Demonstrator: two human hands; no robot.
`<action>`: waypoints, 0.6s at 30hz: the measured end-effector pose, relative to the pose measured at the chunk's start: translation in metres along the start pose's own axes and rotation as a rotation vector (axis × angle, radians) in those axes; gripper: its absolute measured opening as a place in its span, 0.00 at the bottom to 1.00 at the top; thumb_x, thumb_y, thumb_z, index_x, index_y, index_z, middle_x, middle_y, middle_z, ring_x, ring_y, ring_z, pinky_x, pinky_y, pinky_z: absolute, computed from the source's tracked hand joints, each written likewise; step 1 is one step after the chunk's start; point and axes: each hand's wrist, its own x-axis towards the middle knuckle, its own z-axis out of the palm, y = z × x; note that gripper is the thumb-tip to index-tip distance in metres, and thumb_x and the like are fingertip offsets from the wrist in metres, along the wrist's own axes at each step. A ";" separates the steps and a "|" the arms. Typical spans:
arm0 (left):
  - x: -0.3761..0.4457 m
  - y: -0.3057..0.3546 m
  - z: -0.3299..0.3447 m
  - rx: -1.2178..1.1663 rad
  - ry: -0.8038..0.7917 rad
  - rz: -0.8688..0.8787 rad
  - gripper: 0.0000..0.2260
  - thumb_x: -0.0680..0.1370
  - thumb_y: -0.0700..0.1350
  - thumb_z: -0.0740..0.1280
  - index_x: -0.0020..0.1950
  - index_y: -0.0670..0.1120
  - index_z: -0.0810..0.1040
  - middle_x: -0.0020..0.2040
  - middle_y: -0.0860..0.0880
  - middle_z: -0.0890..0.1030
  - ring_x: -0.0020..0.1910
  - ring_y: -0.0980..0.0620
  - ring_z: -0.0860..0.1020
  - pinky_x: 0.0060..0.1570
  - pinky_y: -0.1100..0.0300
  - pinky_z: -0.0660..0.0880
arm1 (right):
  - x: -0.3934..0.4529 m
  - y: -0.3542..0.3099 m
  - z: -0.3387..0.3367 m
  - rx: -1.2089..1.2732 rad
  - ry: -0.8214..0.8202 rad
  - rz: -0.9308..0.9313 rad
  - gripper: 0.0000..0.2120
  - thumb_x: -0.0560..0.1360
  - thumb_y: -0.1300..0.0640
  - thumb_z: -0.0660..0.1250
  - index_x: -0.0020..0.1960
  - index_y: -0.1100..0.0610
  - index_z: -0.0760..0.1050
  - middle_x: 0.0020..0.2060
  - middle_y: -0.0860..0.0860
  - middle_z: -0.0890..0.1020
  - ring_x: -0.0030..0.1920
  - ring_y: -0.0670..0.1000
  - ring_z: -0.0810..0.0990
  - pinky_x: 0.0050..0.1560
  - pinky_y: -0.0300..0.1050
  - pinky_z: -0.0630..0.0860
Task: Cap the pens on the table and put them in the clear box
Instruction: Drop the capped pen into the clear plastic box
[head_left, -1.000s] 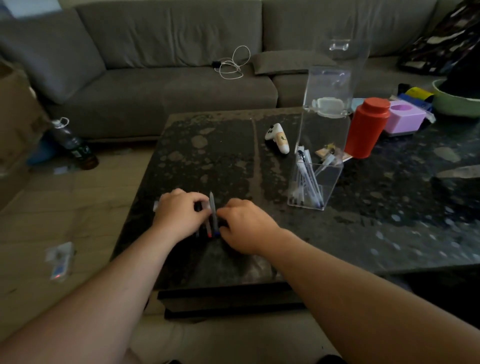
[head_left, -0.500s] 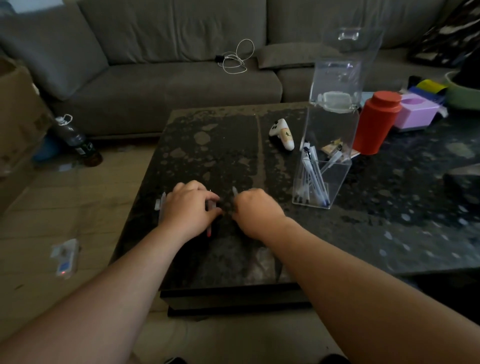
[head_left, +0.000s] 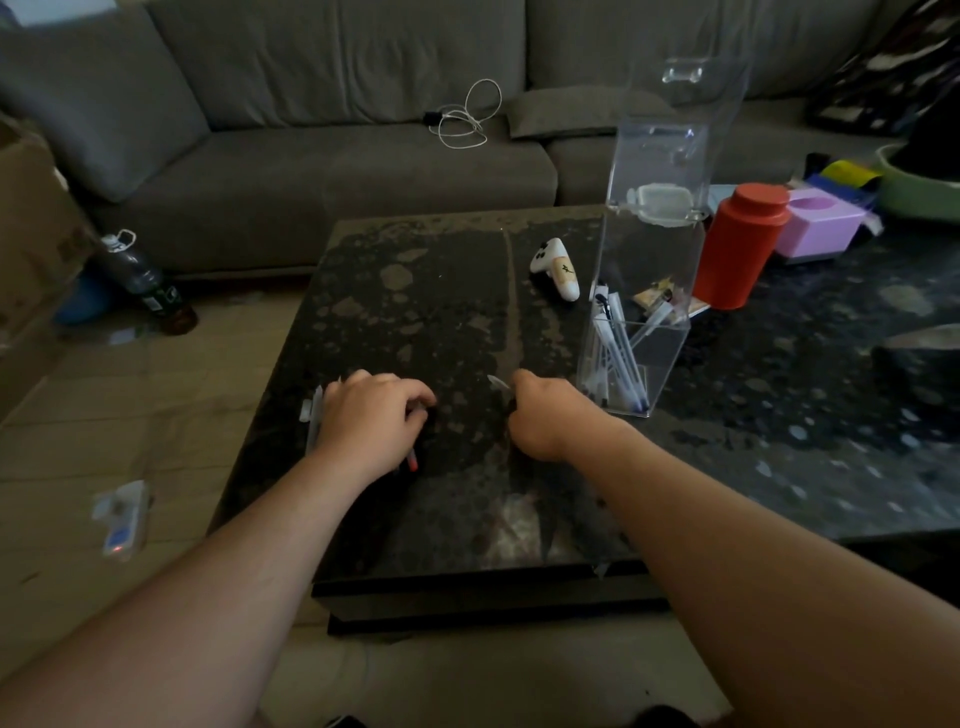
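Note:
On the dark stone table, my left hand is curled over a red-tipped pen whose end pokes out below the fingers. A clear pen lies on the table just left of that hand. My right hand is closed around a clear pen; only its pale tip shows above the knuckles. To the right of my right hand stands the tall clear box with its lid raised and several capped pens leaning inside.
A white game controller lies behind the hands. A red canister, a pink box and a green bowl sit at the right. A grey sofa runs along the back; a bottle stands on the floor.
My two hands have drawn apart, the left staying at the left with the red-tipped pen, the right moving rightward toward the clear box with its pen.

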 end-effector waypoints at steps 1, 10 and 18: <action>0.000 0.001 0.001 -0.019 0.010 -0.003 0.10 0.82 0.55 0.66 0.63 0.65 0.78 0.52 0.61 0.80 0.60 0.51 0.75 0.59 0.48 0.70 | 0.000 0.002 -0.001 0.037 0.011 -0.008 0.17 0.83 0.54 0.61 0.71 0.54 0.68 0.64 0.58 0.76 0.61 0.59 0.77 0.59 0.54 0.75; 0.009 0.012 0.003 -0.388 0.046 -0.102 0.10 0.84 0.45 0.65 0.61 0.57 0.82 0.60 0.57 0.76 0.57 0.55 0.75 0.53 0.59 0.74 | -0.004 0.013 -0.014 0.153 0.217 -0.198 0.09 0.83 0.44 0.63 0.59 0.43 0.79 0.48 0.45 0.81 0.50 0.49 0.79 0.50 0.49 0.78; 0.005 0.017 -0.003 -0.617 0.082 -0.082 0.09 0.83 0.44 0.67 0.54 0.59 0.81 0.51 0.61 0.81 0.52 0.62 0.78 0.50 0.63 0.72 | -0.012 0.007 -0.017 -0.010 0.396 -0.352 0.08 0.80 0.46 0.68 0.58 0.44 0.83 0.51 0.48 0.84 0.55 0.52 0.80 0.54 0.53 0.79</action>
